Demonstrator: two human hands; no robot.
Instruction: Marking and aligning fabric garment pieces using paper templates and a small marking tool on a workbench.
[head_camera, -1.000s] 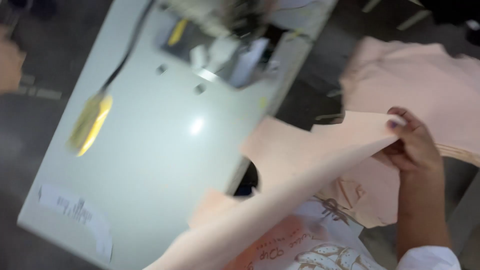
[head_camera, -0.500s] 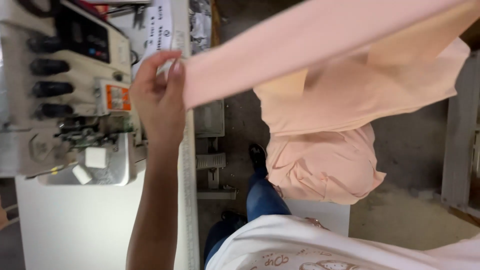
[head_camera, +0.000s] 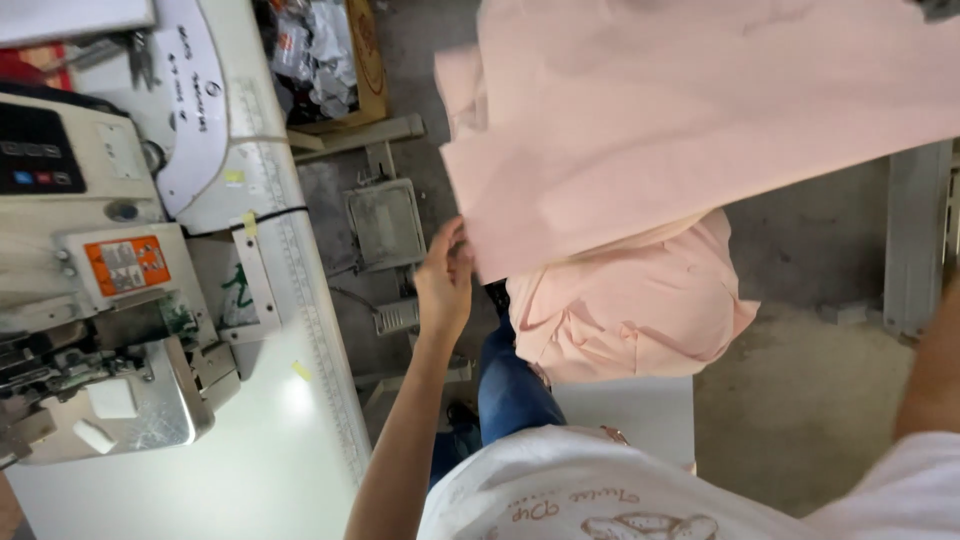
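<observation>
The left hand (head_camera: 445, 285) pinches the lower left edge of a large pale pink fabric panel (head_camera: 700, 130), fingers closed on the cloth. The panel is held spread in the air, upper right of the scene, above a heap of pink fabric pieces (head_camera: 630, 310) lying below it. The right forearm shows at the right edge; its hand is out of view. A grey industrial sewing machine (head_camera: 90, 300) stands on the white worktable (head_camera: 250, 450) at left.

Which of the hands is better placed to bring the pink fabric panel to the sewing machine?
Probably left. The left hand pinches the pink fabric panel's lower corner, on the side of the sewing machine. The right hand itself is out of view.
</observation>
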